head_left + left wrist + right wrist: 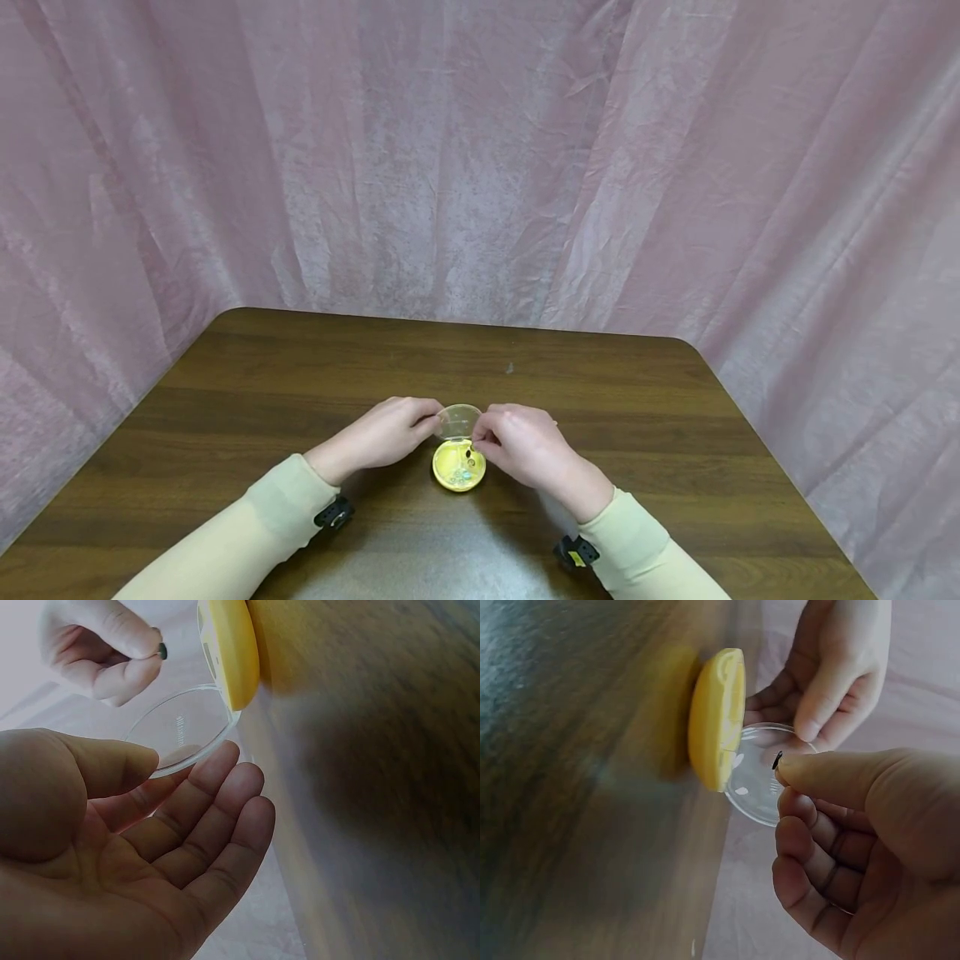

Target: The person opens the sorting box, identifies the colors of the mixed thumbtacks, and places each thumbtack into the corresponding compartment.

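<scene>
"Black bit (162,651), pinched thumb-to-finger in the right hand (525,446). Risk?"

"Tiny, might slip. Yellow case (238,656) is just left of that hand; left hand (393,429) pinches its clear lid (457,422), so a tug could tip it."

The head view looks forward and down over the tabletop (675,433), far enough back to take in both sleeves (247,525) and the pink curtain (450,167) beyond. The left wrist view looks past the left fingers (225,877) from very near, turned sideways (the tabletop runs up its right side). The right wrist view, equally close behind the right fingers (793,881), faces in from the opposite side, with the tabletop at picture left. Both wrist views share the yellow case (705,720) and clear lid (754,799), small in the head view.
</scene>
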The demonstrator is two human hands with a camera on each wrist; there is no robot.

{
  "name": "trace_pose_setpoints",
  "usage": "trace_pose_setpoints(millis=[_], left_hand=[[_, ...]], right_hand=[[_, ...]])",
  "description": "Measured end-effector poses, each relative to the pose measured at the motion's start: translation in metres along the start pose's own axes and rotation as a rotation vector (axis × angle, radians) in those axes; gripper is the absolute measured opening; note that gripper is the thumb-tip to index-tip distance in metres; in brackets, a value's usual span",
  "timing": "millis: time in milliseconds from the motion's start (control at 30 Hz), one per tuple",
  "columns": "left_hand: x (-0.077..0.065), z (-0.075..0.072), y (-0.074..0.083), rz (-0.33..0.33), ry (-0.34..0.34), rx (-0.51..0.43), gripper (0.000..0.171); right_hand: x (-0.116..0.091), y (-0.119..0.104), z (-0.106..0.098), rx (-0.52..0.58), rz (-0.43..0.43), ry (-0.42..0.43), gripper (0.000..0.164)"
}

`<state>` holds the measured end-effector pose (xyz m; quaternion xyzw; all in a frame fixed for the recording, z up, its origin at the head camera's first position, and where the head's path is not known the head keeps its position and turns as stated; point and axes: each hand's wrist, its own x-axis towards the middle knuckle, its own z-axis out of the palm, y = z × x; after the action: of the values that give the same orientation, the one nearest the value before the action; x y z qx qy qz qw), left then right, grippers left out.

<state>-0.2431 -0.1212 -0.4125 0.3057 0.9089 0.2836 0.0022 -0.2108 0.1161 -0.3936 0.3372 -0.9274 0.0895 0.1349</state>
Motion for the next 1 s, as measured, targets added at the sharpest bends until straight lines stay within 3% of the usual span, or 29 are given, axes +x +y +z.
trace_pose_setpoints(millis=[200, 467, 1000], left_hand=[[0.0, 0.0, 0.0, 0.005, 0.003, -0.008, 0.018], [-0.001, 0.0, 0.0, 0.008, 0.011, 0.001, 0.018], [-0.001, 0.0, 0.001, -0.006, 0.0, 0.0, 0.019]], right_hand=[[-0.001, 0.001, 0.009, -0.068, 0.002, 0.022, 0.009], [-0.001, 0.0, 0.015, -0.073, -0.005, 0.021, 0.011], [0.0, 0.006, 0.006, -0.047, 0.034, 0.023, 0.006]])
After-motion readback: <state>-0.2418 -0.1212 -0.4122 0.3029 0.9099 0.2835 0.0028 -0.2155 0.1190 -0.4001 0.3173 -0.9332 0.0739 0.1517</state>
